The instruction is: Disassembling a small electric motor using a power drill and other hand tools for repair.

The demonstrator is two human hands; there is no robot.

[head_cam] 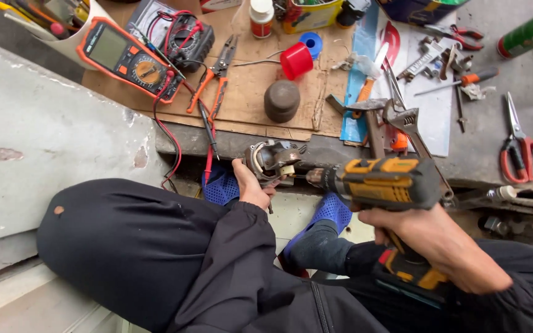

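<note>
The left hand [249, 185] is gripping a small metal motor part [271, 159] at the counter [495, 148] edge, fingers wrapped underneath. The right hand [433, 240] is clasping a yellow cordless drill [380, 182] against it. The part looks heavy, rigid, greasy; its body seems best for holding.

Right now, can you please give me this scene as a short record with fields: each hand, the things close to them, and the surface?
left hand: grips a small rusty metal part
right hand: holds a yellow and black cordless drill, its tip at the part
near things: orange multimeter, orange-handled pliers, red cap, adjustable wrench, red-handled scissors
surface: brown board on a concrete floor
</note>
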